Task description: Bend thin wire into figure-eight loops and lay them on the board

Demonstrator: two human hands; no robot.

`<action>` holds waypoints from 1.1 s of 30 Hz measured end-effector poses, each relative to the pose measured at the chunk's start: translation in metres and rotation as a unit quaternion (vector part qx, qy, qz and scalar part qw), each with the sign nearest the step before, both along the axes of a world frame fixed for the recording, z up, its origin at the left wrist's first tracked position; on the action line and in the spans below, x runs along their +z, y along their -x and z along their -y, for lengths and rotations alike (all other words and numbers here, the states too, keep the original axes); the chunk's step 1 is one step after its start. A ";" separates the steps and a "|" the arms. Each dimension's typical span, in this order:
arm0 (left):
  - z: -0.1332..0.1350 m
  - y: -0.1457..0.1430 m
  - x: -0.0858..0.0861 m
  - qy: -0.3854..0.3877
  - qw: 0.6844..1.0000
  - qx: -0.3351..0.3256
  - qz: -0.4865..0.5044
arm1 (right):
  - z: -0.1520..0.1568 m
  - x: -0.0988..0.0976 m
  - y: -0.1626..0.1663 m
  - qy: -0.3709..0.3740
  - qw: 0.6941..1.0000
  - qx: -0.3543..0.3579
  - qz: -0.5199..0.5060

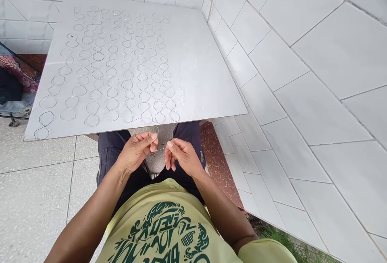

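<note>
Over my lap, just off the near edge of the white board, my left hand (139,147) pinches a thin wire (161,149) between thumb and fingers. One end of the wire sticks up above that hand. My right hand (180,154) grips the same wire a short way to the right, with thumb against the index finger. The piece between the two hands runs roughly level. On the white board (205,77) lie rows of thin wires bent into figure-eight shapes, one of them a wire figure-eight (44,125) at the near left corner.
White tiled walls (302,94) rise behind the board and along its right side. Dark folded cloth (12,81) on a metal frame stands at the far left. Speckled floor tiles (36,182) lie below, and a reddish ledge (220,166) runs beside my right leg.
</note>
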State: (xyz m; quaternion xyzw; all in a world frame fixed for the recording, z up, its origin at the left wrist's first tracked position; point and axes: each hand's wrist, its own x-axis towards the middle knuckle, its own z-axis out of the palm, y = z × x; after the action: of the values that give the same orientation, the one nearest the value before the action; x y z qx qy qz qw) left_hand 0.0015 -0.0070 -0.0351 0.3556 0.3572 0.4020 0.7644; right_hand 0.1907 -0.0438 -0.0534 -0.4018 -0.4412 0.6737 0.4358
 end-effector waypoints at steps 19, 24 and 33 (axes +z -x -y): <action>0.001 0.003 0.012 0.082 0.987 -0.125 -0.056 | -0.066 0.056 -0.022 -0.206 0.940 0.158 0.221; 0.001 0.006 0.008 0.096 0.985 -0.127 -0.061 | -0.065 0.050 -0.022 -0.279 0.907 0.159 0.272; -0.002 0.003 0.005 0.090 0.991 -0.078 -0.053 | -0.070 0.049 -0.032 -0.172 0.953 0.121 0.217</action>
State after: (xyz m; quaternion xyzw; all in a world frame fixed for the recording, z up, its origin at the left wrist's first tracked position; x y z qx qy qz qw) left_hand -0.0019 -0.0048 -0.0298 0.3330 0.4029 0.2877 0.8025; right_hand 0.2230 0.0259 -0.0047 -0.4009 -0.6800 0.5318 0.3067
